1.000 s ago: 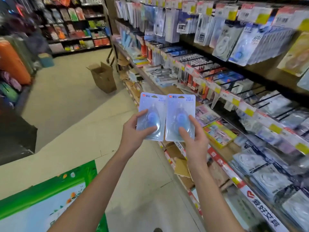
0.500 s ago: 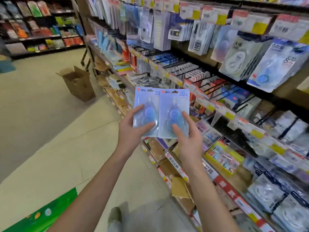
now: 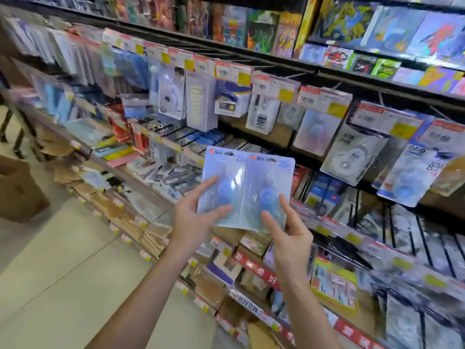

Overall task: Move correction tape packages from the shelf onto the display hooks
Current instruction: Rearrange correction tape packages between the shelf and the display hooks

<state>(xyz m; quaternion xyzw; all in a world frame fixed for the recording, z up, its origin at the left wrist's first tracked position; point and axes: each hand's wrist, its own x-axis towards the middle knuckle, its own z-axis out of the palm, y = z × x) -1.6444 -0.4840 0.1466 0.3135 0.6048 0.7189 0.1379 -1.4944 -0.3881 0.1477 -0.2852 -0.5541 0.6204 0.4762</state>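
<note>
I hold two light-blue correction tape packages side by side in front of the shelving. My left hand (image 3: 193, 222) grips the left package (image 3: 222, 180) with thumb on its front and fingers behind. My right hand (image 3: 289, 233) pinches the lower edge of the right package (image 3: 270, 182) the same way. Each card shows a blue tape dispenser under a clear blister and "20m" at the top. Behind and above them hang similar correction tape packs (image 3: 352, 157) on display hooks (image 3: 297, 75) with price tags (image 3: 309, 96).
Stationery fills the shelf (image 3: 141, 172) left of my hands. Colourful boxes (image 3: 347, 23) line the top shelf. A cardboard box (image 3: 17, 190) stands on the floor at the left. Lower racks (image 3: 427, 238) hold more packaged goods at the right.
My view has turned right and upward toward the hook display. Both hands have kept their hold on the two packages, now raised closer to the hanging packs.
</note>
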